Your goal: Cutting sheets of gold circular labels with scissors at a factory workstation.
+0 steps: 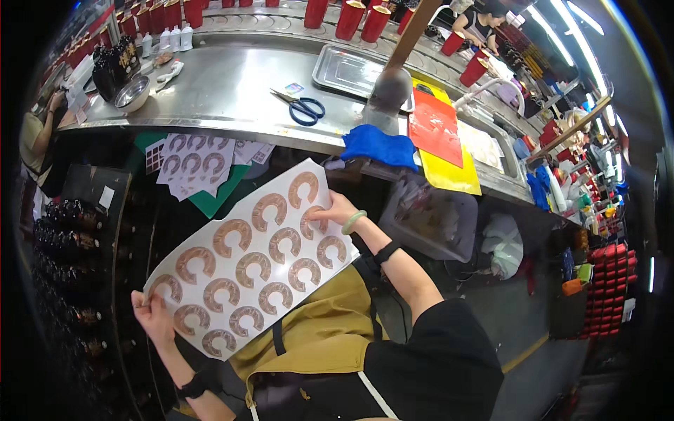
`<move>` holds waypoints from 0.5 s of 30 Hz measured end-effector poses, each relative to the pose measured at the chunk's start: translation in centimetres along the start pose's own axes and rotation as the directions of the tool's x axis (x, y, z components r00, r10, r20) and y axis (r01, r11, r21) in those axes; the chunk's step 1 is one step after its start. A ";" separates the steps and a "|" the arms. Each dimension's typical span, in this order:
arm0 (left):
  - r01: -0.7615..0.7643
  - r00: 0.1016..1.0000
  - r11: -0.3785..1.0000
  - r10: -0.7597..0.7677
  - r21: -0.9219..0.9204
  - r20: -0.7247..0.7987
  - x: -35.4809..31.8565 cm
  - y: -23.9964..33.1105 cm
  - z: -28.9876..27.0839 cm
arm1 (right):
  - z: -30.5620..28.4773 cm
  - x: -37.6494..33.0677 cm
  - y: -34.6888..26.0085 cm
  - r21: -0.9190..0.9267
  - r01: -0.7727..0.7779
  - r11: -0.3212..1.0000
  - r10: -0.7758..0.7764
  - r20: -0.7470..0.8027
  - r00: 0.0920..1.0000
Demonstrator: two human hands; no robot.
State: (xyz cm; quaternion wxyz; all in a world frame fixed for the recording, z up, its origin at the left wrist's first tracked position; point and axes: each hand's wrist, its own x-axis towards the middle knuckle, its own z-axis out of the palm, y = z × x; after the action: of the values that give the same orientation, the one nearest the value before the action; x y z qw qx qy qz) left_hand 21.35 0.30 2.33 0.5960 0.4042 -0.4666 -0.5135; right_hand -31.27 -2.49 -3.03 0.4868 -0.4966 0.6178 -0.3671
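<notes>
A large white sheet of stickers [260,240] is held up tilted over my lap, printed with rows of brownish C-shaped labels. At its lower left corner my left hand [153,321] is closed, pinching the edge between thumb and fingers. My right hand [335,212] grips the right edge, its thumb lying over one label and its fingers hidden behind the sheet. Beyond it, a stack of similar printed sheets [196,163] rests on a green board [212,203] below the bench edge.
On the steel bench [232,84] lie blue-handled scissors [306,111], a metal tray [347,72], a bowl [132,94] and a blue cloth [379,146]. Red cups [349,19] stand on the conveyor behind. A grey bin [428,221] sits under the bench; dark bottles [74,245] fill the left side.
</notes>
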 end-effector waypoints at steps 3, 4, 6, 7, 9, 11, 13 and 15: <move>0.035 0.975 0.999 -0.035 -0.004 -0.219 -0.7 3.1 0.2 | -2.0 -2.0 -3.5 0.358 -0.133 0.924 0.076 0.167 0.983; 0.007 0.972 1.000 -0.002 0.021 -0.235 -1.1 4.4 0.3 | -2.7 -2.9 -4.8 0.420 -0.046 0.906 -0.025 0.162 0.986; -0.086 0.991 0.992 0.095 0.097 -0.099 -1.5 7.2 0.3 | -4.4 -4.3 -7.4 0.485 0.069 0.872 -0.165 0.157 0.974; -0.053 0.926 0.989 0.101 0.141 -0.363 -1.5 7.9 0.7 | -5.1 -4.8 -8.4 0.515 0.121 0.849 -0.231 0.155 0.961; -0.109 0.902 0.986 0.151 0.127 -0.404 -1.8 8.8 1.3 | -6.1 -5.4 -9.6 0.538 0.207 0.817 -0.281 0.058 0.958; -0.271 0.961 0.944 0.254 0.187 0.113 -0.9 8.1 1.7 | -6.6 -5.0 -9.6 0.362 0.295 0.884 -0.343 0.073 0.937; -0.183 0.958 0.957 0.122 0.226 0.258 -0.2 4.9 2.5 | -6.0 -4.1 -8.2 0.318 0.198 0.927 -0.252 0.137 0.958; -0.037 0.981 0.947 -0.027 0.320 0.192 -0.4 1.2 2.5 | -5.4 -2.9 -6.4 0.038 0.072 0.997 -0.077 0.128 0.989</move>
State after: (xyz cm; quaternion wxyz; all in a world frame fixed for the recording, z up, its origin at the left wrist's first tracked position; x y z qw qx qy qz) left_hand 19.20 0.82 4.06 0.4751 0.4426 -0.6010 -0.4660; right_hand -34.72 -1.37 5.01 0.5199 -0.5338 0.5598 -0.3625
